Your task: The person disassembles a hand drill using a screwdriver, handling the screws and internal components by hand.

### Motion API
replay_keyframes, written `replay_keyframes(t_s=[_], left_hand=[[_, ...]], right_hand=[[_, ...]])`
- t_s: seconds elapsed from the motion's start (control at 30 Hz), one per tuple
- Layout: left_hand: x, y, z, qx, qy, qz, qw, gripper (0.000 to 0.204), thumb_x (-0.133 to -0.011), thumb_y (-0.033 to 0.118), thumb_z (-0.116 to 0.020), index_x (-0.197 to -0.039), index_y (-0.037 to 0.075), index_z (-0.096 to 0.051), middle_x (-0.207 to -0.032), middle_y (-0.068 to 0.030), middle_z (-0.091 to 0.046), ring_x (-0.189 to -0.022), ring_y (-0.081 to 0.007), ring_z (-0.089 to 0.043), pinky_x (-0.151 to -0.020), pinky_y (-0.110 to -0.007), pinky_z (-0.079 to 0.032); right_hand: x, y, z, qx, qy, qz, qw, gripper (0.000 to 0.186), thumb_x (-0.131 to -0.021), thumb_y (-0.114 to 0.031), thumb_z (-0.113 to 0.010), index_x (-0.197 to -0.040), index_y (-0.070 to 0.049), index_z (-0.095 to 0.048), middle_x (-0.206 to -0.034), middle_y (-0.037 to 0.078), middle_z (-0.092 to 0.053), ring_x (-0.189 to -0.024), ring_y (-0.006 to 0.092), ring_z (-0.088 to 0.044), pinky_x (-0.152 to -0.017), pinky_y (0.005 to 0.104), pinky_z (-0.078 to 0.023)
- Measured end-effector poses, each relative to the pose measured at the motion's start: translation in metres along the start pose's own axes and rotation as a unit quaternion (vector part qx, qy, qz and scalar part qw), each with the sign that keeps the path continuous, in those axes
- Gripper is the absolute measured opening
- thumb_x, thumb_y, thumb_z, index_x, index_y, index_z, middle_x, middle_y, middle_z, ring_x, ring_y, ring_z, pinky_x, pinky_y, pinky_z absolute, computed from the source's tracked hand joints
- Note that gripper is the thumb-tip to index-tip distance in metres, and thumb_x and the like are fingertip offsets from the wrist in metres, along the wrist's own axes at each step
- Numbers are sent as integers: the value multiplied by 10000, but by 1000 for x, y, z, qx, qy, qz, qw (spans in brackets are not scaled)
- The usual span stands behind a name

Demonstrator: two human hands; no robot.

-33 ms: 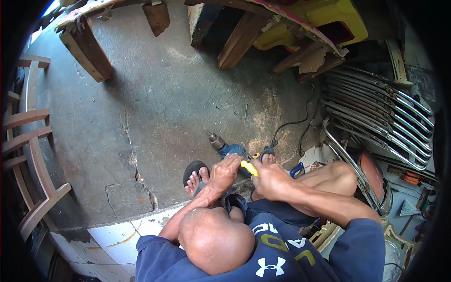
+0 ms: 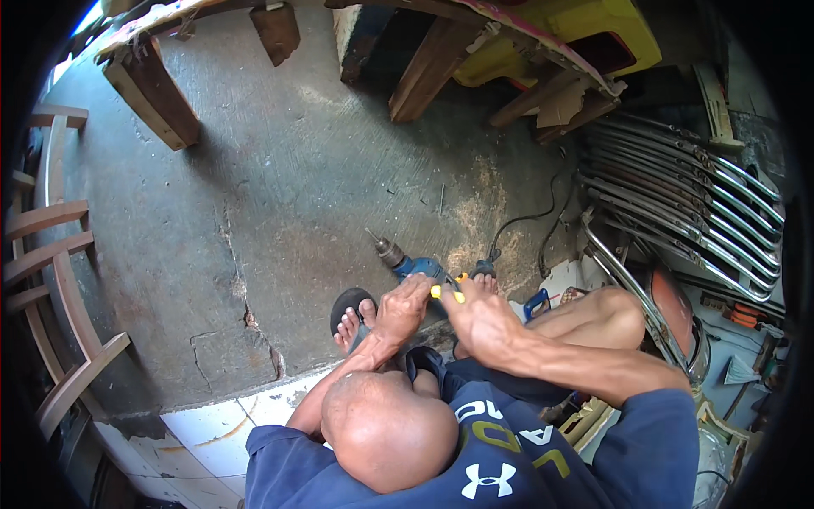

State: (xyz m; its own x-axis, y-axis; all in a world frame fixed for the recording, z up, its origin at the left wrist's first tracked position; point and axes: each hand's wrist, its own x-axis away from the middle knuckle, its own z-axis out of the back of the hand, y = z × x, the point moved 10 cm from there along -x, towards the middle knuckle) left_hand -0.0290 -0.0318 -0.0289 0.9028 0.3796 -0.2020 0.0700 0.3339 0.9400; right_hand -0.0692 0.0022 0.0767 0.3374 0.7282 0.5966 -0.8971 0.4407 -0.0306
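My right hand (image 2: 482,321) is closed round a tool with a bright yellow handle (image 2: 448,294); the tool's working end is hidden. Close against it on the left, my left hand (image 2: 404,307) has its fingers bent together, and what they hold cannot be made out. Just beyond both hands a blue power drill (image 2: 415,265) lies on the floor, its metal chuck and bit pointing away to the left. My hands cover the rear of the drill. Beside my right leg sits a tool with a blue handle (image 2: 537,304).
Stacked chrome tube frames (image 2: 678,204) stand at the right. Curved wooden frames (image 2: 68,288) line the left side. Wooden legs (image 2: 428,72) of a bench project at the top. A black cord (image 2: 526,219) curves over the floor, near a thin metal rod (image 2: 442,199) and pale dust (image 2: 479,216).
My right hand has shifted slightly up and turned, so the yellow handle now lies more level and closer to my left hand. My left hand stays almost in place.
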Motion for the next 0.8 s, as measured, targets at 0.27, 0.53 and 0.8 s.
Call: replay_keyframes(t_s=[0.27,0.53,0.8], left_hand=[[-2,-8,2,-25,13,25,999,225,-868,0,-667,-1088,38,-697,-1047,-208,-730,-1014,-358,-726,-907,-429,-600],[8,-14,2,-26,17,25,999,257,-843,-47,-676,-1089,17,-714,-1071,-201,-734,-1061,-348,-724,-939,-407,-592],[11,-16,3,-36,12,36,999,251,-865,17,-705,-1115,33,-704,-1113,-218,-722,-1064,-368,-716,-930,-424,-592]], right_hand=[[6,44,-6,-300,-95,-145,938,323,-1004,-226,-557,-1254,-21,-566,-1132,396,-578,-1083,542,-582,-953,599,-452],[19,11,14,-169,25,4,985,326,-854,-114,-694,-1137,-38,-550,-1045,355,-505,-980,594,-563,-940,648,-451],[19,-6,8,-78,52,48,994,344,-909,-118,-629,-1234,-54,-537,-1041,372,-573,-1025,552,-584,-1055,727,-317]])
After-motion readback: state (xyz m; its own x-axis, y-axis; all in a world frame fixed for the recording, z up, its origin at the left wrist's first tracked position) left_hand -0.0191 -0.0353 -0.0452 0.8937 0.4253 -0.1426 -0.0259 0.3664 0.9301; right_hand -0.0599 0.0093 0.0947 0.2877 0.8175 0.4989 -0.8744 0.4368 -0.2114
